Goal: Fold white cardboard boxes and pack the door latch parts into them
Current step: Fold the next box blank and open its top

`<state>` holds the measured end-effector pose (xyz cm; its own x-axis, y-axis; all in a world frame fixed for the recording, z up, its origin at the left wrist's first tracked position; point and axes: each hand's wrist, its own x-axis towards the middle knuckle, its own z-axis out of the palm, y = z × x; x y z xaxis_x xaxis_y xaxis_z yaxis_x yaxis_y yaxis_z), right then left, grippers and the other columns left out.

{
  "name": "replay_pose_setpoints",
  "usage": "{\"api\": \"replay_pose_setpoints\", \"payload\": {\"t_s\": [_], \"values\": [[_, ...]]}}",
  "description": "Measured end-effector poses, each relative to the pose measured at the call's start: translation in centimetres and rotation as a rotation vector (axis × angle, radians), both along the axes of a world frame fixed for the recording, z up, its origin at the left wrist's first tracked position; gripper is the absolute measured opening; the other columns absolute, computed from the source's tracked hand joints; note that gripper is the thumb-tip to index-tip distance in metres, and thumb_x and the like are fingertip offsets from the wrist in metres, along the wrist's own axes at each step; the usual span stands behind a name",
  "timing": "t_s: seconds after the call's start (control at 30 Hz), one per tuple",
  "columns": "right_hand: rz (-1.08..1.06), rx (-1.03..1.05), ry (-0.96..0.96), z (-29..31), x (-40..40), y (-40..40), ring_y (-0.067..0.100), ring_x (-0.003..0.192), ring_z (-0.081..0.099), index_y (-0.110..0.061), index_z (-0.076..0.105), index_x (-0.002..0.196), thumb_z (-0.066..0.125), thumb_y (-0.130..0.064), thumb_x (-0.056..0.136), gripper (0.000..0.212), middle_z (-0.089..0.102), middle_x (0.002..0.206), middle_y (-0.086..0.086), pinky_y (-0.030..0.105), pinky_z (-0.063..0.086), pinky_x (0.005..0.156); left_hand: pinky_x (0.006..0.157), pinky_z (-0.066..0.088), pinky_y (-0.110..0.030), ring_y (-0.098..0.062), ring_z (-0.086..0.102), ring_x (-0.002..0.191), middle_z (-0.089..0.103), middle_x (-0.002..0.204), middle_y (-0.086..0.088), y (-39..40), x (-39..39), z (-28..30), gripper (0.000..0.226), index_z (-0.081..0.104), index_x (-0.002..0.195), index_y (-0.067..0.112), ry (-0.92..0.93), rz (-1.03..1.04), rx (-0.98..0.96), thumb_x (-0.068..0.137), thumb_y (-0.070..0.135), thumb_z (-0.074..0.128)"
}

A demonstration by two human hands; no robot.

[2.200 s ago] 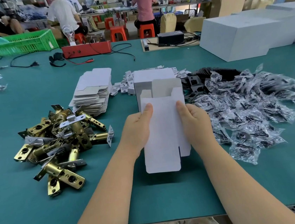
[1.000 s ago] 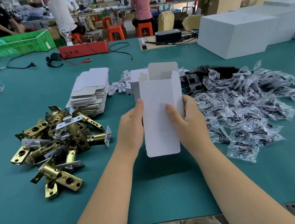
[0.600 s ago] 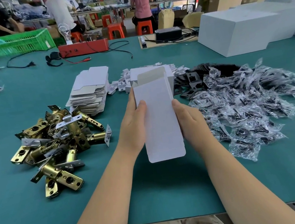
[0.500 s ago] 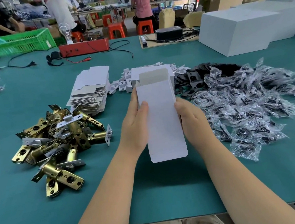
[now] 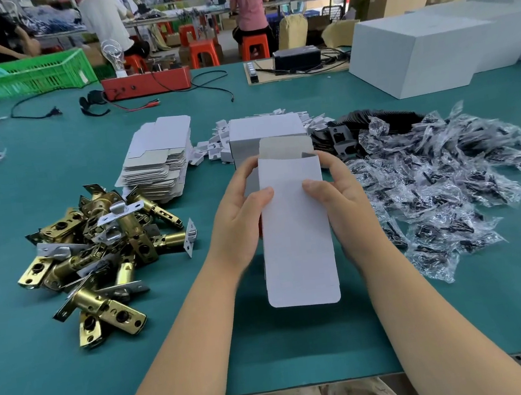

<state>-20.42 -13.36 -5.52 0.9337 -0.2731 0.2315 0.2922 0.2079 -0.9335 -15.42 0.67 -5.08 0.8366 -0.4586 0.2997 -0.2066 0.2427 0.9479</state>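
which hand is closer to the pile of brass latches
Left. The left hand grips the white cardboard box just right of the brass latch pile; the right hand holds the box's far side, beside the bagged parts.

latch pile (image 5: 97, 255) left, bagged parts (image 5: 446, 186) right

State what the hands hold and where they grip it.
A white cardboard box, part-folded: left hand and right hand grip its long side edges, in the upper half, thumbs on front.
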Motion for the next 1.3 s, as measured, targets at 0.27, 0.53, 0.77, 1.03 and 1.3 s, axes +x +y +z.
{"api": "replay_pose_setpoints", "payload": {"t_s": [0.27,0.53,0.77,1.03,1.3], "values": [[0.059,-0.026,0.07,-0.1,-0.1,0.1,0.017,0.072,0.068,-0.017,0.055,0.108,0.058,-0.021,0.081,0.027,0.072,0.085,0.002,0.03,0.055,0.059,0.061,0.038,-0.028,-0.01,0.048,0.065,0.055,0.068,0.013,-0.2,0.2,-0.1,0.016,0.06,0.071,0.037,0.03,0.201,0.112,0.083,0.035,0.05],[0.042,-0.043,0.191,-0.3,-0.1,-0.1,0.013,0.068,0.063,-0.019,0.063,0.089,0.06,-0.03,0.076,0.018,0.069,0.081,-0.001,0.027,0.049,0.06,0.051,0.04,-0.019,-0.009,0.049,0.058,0.054,0.066,-0.001,-0.4,0.0,0.2,0.044,0.058,0.073,0.0,0.161,0.26,0.129,0.101,0.032,0.044],[0.187,0.066,0.113,0.5,-0.8,-0.1,0.015,0.057,0.061,-0.016,0.061,0.084,0.06,-0.017,0.076,0.008,0.066,0.073,0.004,0.023,0.049,0.051,0.052,0.05,-0.023,-0.013,0.058,0.065,0.069,0.08,-0.001,0.5,0.8,0.6,0.036,0.062,0.116,0.024,0.419,0.094,-0.091,0.087,0.004,0.056],[0.316,0.064,0.18,0.7,-1.0,-0.2,0.016,0.059,0.06,-0.01,0.064,0.089,0.06,-0.014,0.075,0.015,0.065,0.075,0.004,0.021,0.049,0.053,0.065,0.053,-0.024,-0.015,0.061,0.089,0.071,0.112,0.003,1.4,0.6,0.2,0.039,0.073,0.11,0.033,0.413,-0.301,0.041,0.08,0.014,0.059],[0.273,0.074,0.277,1.2,-1.1,-0.5,0.017,0.062,0.064,-0.015,0.054,0.103,0.064,-0.024,0.072,0.033,0.068,0.081,0.004,0.026,0.054,0.054,0.084,0.056,-0.031,-0.015,0.063,0.115,0.064,0.129,0.006,1.7,0.4,0.5,0.076,0.066,0.121,0.04,0.45,-0.457,0.012,0.076,0.083,0.021]]}}
